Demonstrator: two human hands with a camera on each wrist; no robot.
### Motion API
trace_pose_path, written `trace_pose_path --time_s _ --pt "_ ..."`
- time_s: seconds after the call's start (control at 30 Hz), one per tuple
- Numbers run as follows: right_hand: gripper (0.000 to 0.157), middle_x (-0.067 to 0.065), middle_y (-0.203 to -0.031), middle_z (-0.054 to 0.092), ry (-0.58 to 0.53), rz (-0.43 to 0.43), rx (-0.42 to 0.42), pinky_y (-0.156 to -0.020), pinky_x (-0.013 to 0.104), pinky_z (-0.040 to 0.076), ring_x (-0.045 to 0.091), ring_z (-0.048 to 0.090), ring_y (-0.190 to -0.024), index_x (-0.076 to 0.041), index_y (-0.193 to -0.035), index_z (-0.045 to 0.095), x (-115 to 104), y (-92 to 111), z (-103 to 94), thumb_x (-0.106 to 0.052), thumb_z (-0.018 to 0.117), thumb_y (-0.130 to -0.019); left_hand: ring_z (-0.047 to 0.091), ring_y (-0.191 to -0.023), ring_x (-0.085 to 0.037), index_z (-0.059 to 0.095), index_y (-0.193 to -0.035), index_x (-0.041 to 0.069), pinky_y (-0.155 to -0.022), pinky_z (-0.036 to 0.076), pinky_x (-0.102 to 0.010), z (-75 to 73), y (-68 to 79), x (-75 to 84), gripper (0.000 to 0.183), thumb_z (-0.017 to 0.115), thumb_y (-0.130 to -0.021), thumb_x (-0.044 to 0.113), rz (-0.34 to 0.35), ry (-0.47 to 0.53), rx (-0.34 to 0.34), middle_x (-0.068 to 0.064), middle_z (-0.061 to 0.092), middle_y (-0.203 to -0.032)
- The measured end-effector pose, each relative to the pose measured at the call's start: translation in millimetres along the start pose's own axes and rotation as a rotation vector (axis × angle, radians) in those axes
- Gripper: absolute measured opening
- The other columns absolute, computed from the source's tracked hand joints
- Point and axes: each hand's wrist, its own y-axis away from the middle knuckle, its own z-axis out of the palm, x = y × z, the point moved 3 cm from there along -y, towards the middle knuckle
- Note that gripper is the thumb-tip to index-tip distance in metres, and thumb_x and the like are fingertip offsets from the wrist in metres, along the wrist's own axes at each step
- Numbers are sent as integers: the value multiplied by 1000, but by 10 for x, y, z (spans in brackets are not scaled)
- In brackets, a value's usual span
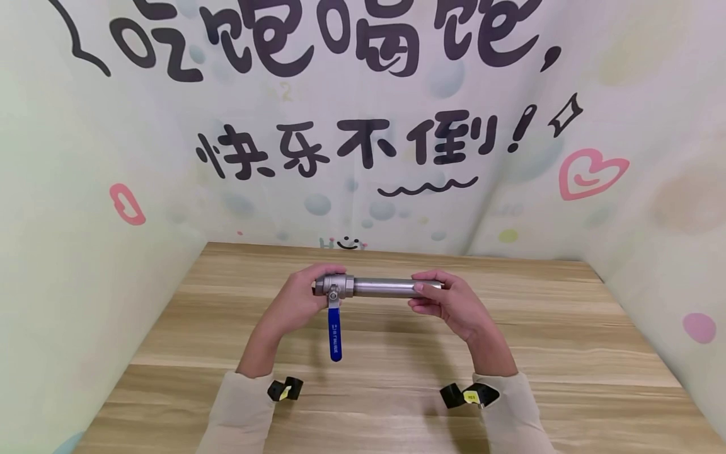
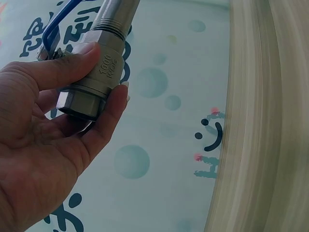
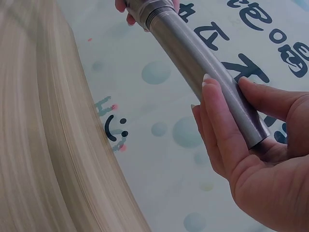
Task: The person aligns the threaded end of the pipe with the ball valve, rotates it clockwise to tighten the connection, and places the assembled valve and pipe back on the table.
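Note:
A metal ball valve (image 1: 338, 285) with a blue lever handle (image 1: 335, 334) is joined to a straight steel pipe (image 1: 386, 288), and both hands hold the pair level above the table. My left hand (image 1: 297, 299) grips the valve body, thumb on one side and fingers on the other. In the left wrist view "1000 WOG" stands on the valve (image 2: 105, 63), and threads show where the pipe (image 2: 116, 14) enters it. Near its free end, my right hand (image 1: 456, 304) pinches the pipe (image 3: 207, 72) between thumb and fingers. The lever hangs toward the person.
The wood-grain table (image 1: 374, 353) lies under the hands, their shadows on it. A pale printed backdrop (image 1: 351, 214) with dark lettering rises behind the table and along both sides. Black wrist mounts (image 1: 469, 396) sit on the light sleeves.

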Motion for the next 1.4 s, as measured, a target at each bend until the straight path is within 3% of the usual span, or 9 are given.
trace_pose_path --time_s 0.17,0.47,0.7,0.83,1.23,1.4 --pt "36 18 -106 55 -27 10 5 -73 28 57 17 71 -74 7 -125 54 3 12 0 -5 64 -92 59 -94 -27 62 -127 14 -71 52 -34 4 1 -14 52 64 -81 -11 -4 4 -5 -9 60 -126" --pt "31 20 -115 48 -77 0 -23 -75 30 57 21 70 -77 -5 -113 62 -50 34 5 11 61 -86 59 -93 -27 61 -128 15 -70 52 -33 -12 -4 4 53 63 -82 -12 -13 12 -11 -9 60 -127" --pt "34 19 -111 51 -72 -16 -26 -73 28 57 19 71 -75 6 -123 54 -46 20 -4 6 60 -90 61 -96 -27 61 -128 13 -72 53 -34 -17 -8 16 51 66 -82 -8 -16 -4 -9 -10 60 -126" --pt "31 19 -110 52 -62 -8 -19 -72 28 57 18 71 -74 3 -122 55 -37 17 -8 2 60 -92 61 -97 -28 61 -127 13 -72 54 -34 -15 -13 7 49 67 -83 -7 -16 -8 -5 -11 60 -126" --pt "41 17 -103 56 -13 14 -8 -74 27 57 16 70 -75 11 -128 47 -52 23 4 -9 61 -95 60 -96 -29 62 -128 13 -70 54 -33 -24 -13 -1 51 65 -82 -10 -25 25 -9 -14 60 -126" --pt "37 18 -104 57 -13 9 -13 -75 29 57 18 71 -76 9 -125 51 -53 33 3 -4 63 -92 60 -98 -30 62 -127 13 -70 54 -33 -25 -9 -2 51 65 -82 -10 -27 17 -8 -13 59 -126"
